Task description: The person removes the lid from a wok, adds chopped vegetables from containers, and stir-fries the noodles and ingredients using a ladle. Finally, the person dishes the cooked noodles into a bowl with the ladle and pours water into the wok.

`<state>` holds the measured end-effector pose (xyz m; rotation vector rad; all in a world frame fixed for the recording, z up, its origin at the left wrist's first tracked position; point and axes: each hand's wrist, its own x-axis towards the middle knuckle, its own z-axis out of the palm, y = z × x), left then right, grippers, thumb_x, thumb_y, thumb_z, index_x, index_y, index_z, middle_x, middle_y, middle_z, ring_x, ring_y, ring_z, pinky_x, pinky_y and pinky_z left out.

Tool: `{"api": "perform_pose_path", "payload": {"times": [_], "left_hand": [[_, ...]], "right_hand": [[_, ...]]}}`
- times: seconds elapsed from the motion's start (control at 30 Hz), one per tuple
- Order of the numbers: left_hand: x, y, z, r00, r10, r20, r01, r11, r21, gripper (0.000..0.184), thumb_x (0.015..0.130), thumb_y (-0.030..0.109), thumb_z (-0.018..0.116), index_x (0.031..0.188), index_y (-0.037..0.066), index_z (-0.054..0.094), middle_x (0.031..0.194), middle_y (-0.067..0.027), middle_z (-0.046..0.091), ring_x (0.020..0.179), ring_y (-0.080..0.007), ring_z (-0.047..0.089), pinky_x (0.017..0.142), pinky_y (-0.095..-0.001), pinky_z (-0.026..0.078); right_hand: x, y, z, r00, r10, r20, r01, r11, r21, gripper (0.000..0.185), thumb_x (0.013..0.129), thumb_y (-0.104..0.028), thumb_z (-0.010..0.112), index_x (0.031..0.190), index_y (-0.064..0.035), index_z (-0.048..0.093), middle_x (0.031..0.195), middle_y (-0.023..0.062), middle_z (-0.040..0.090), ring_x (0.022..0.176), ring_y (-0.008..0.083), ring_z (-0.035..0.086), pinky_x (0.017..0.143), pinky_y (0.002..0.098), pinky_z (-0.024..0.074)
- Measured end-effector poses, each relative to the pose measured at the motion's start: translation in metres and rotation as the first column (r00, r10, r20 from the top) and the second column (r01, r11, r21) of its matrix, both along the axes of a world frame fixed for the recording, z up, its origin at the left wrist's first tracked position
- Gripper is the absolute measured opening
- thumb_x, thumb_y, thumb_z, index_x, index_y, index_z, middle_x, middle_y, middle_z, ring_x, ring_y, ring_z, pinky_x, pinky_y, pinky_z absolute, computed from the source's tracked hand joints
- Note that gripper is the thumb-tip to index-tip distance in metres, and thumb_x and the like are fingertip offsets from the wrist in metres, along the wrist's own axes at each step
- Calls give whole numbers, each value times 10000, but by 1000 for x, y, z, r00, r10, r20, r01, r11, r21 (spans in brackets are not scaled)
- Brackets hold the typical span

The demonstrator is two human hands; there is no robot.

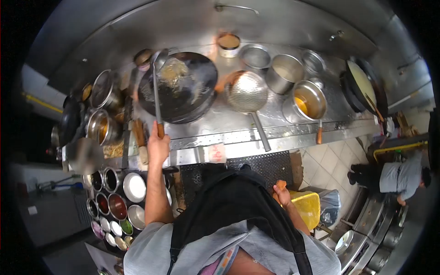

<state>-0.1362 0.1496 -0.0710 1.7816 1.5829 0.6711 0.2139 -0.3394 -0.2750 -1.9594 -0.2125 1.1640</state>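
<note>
My left hand (158, 147) is closed round the wooden grip of a long metal ladle (157, 94). The ladle reaches away over the left side of a black wok (195, 107), its bowl by the far rim. Some yellowish, wet-looking food (174, 72) lies in the wok. My right hand (283, 197) is low at my right side, above the edge of a yellow-lined bin (308, 208). Its fingers are closed on a small orange-brown thing (281, 184) whose kind I cannot make out.
Right of the wok are a dimpled pan (247, 94), a steel pot (285, 75) and a saucepan with orange liquid (316, 101). Containers of ingredients (118, 207) stand at left. Another person (398, 178) works at far right.
</note>
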Motion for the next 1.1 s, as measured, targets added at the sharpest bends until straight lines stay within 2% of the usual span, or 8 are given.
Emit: {"api": "perform_pose_path", "payload": {"times": [0.1, 0.33, 0.47, 0.57, 0.63, 0.8, 1.07, 1.1], "left_hand": [[111, -37, 14, 863, 23, 504, 105, 969, -225, 746, 886, 21, 523, 1581, 106, 266, 837, -81, 618, 466, -100, 493, 403, -266, 402], [342, -8, -49, 740, -101, 665, 438, 823, -362, 789, 843, 21, 541, 1577, 48, 253, 620, -24, 526, 417, -124, 477, 361, -305, 350], [474, 26, -101, 832, -108, 545, 348, 866, -359, 308, 839, 42, 552, 1145, 0, 540, 641, -23, 509, 453, -164, 497, 422, -325, 402], [538, 55, -115, 806, 173, 566, 320, 678, -662, 63, 862, 52, 544, 919, 47, 517, 656, -21, 507, 539, -164, 529, 502, -321, 438], [570, 82, -136, 523, 467, 713, 496, 513, -700, 23, 874, 57, 540, 889, 70, 528, 666, -22, 516, 578, -157, 535, 537, -317, 440], [564, 81, -127, 42, 772, 634, 750, 395, -530, 90, 890, 59, 527, 809, 71, 490, 701, -20, 506, 577, -137, 512, 518, -275, 423], [433, 65, -71, -29, 823, 567, 888, 281, -363, 75, 873, 65, 551, 819, 77, 500, 740, -5, 539, 582, -106, 533, 505, -262, 411], [412, 58, -57, -76, 804, 590, 880, 332, -340, 65, 879, 73, 555, 836, 67, 507, 739, -5, 540, 583, -100, 537, 500, -258, 411]], "right_hand": [[15, -58, 2, 992, -123, -36, 120, 990, -68, 467, 944, -347, 692, 1241, 6, 620, 1155, 75, 674, 1036, 196, 631, 918, 337, 493], [23, -204, -17, 927, -361, -105, 338, 922, -192, 342, 961, -323, 657, 1096, -10, 635, 995, 80, 684, 872, 182, 656, 739, 346, 528], [6, -245, -8, 913, -405, -43, 390, 900, -195, 287, 997, -328, 590, 1048, -47, 623, 888, 52, 668, 739, 166, 636, 637, 334, 513], [-21, -233, 30, 869, -494, -14, 478, 847, -232, 284, 997, -331, 587, 1066, -58, 624, 892, 51, 668, 754, 175, 631, 653, 347, 509], [-41, -267, 3, 892, -451, 19, 448, 880, -160, 350, 988, -382, 598, 1073, -44, 632, 908, 69, 674, 814, 197, 638, 689, 362, 499], [-68, -283, -11, 966, -191, 177, 249, 872, -421, 463, 972, -462, 611, 1022, -5, 660, 926, 92, 683, 856, 175, 639, 706, 361, 496], [-20, -175, 57, 943, -311, 119, 333, 894, -299, 410, 947, -401, 658, 1072, -11, 658, 1014, 90, 694, 948, 211, 659, 805, 383, 524], [-6, -204, -7, 959, -271, 84, 284, 929, -239, 426, 944, -389, 661, 1119, -1, 644, 1008, 92, 697, 950, 218, 661, 840, 367, 527]]}}
